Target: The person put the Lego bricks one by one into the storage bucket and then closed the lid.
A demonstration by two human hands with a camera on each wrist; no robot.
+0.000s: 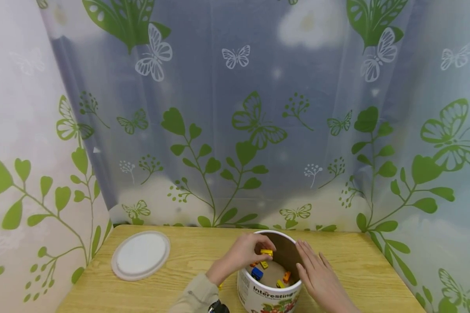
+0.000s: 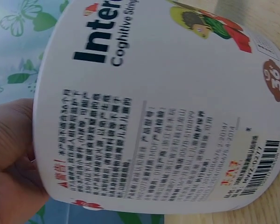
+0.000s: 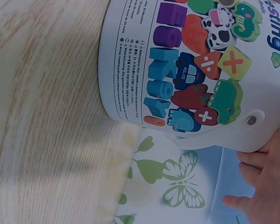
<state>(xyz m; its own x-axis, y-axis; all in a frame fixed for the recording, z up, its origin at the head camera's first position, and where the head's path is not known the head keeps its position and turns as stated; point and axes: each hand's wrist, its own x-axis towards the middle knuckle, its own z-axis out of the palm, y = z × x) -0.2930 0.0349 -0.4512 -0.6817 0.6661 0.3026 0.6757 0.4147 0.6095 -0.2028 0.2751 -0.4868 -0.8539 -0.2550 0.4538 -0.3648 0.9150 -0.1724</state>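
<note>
A white round tub [image 1: 247,289] with a printed label stands upright at the table's front. My left hand [image 1: 243,251] pinches a small yellow block [image 1: 266,252] just inside the tub's mouth. Below it, on the tub's floor, lie a blue block [image 1: 256,273], an orange block [image 1: 287,276] and several yellow ones. With its fingers extended, my right hand [image 1: 320,276] rests against the tub's right rim. The left wrist view shows the tub's wall [image 2: 154,84] hiding part of the left hand [image 2: 14,163]. The right hand [image 3: 268,179] touches the rim in the right wrist view.
A white round lid [image 1: 142,255] lies flat on the wooden table [image 1: 196,243], left of the tub. Something small and yellow [image 1: 220,286] sits on the table by the left wrist. A butterfly-and-leaf patterned curtain [image 1: 203,130] hangs behind and at both sides.
</note>
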